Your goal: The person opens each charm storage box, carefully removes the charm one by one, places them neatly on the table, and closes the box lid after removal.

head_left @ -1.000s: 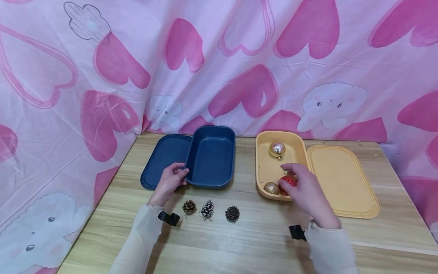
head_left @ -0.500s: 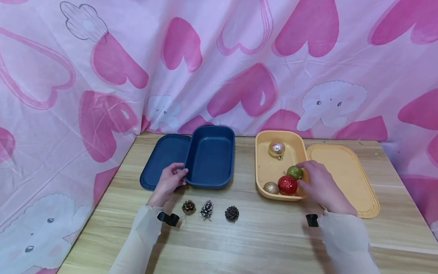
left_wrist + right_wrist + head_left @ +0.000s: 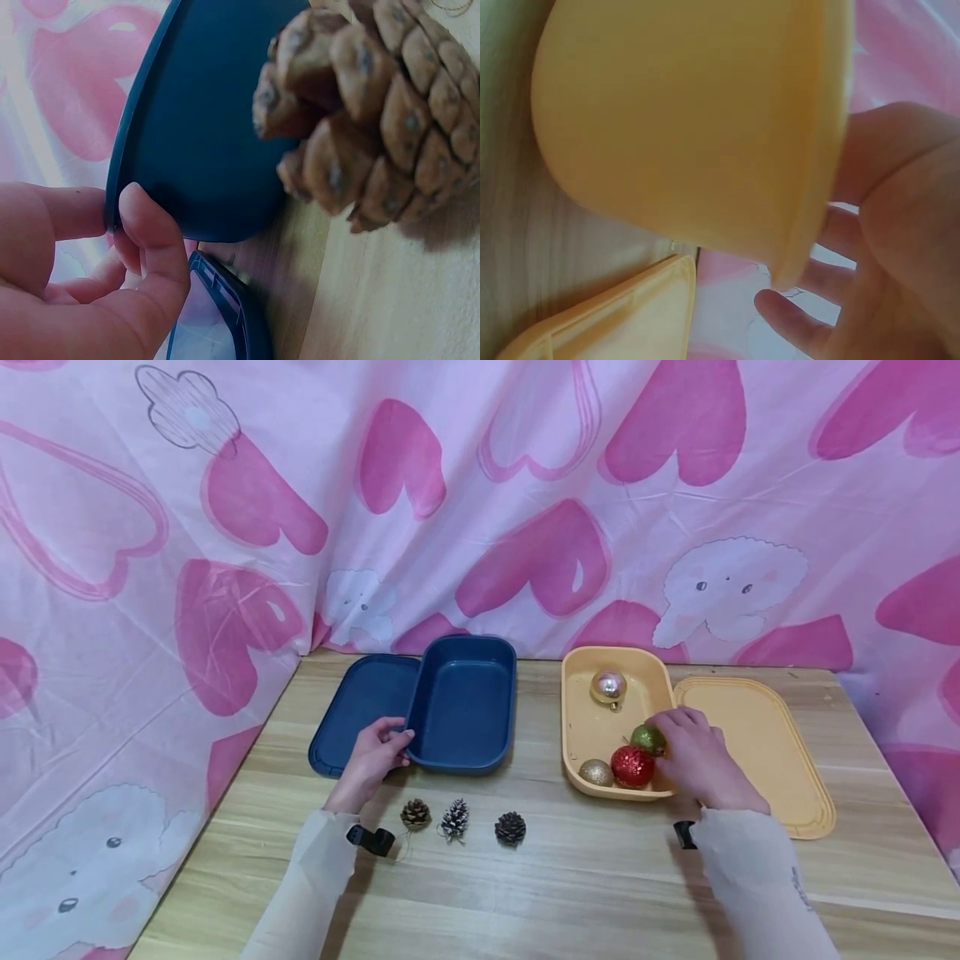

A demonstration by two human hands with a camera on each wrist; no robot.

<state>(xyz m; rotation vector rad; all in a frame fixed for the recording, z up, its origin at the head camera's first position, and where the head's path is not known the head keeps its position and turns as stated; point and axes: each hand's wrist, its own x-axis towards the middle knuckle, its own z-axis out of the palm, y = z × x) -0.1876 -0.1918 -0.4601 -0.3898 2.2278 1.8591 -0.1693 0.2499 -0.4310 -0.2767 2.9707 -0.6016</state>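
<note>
My left hand [image 3: 372, 758] pinches the near left rim of a deep navy-blue box [image 3: 463, 706], thumb against its wall in the left wrist view. My right hand [image 3: 697, 756] reaches over the right rim of a yellow box [image 3: 581, 722]. Its fingers lie right beside a green glitter ball [image 3: 648, 740]; in the right wrist view the thumb side goes behind the rim, and I cannot tell whether it grips anything. A red glitter ball [image 3: 633, 766], a pale gold ball [image 3: 596, 772] and a shiny pink-gold ball [image 3: 608, 687] also lie in the yellow box.
A brown pine cone [image 3: 416, 814], a white-tipped pine cone [image 3: 454, 820] and a dark pine cone [image 3: 511, 829] stand in front of the boxes. The navy lid [image 3: 360, 718] lies at the left, the yellow lid [image 3: 753, 756] at the right. A heart-patterned pink curtain [image 3: 525, 552] hangs behind.
My right hand has drawn back right from over the red ball to the yellow box's right rim, uncovering the red and green balls. My left hand stays on the navy box.
</note>
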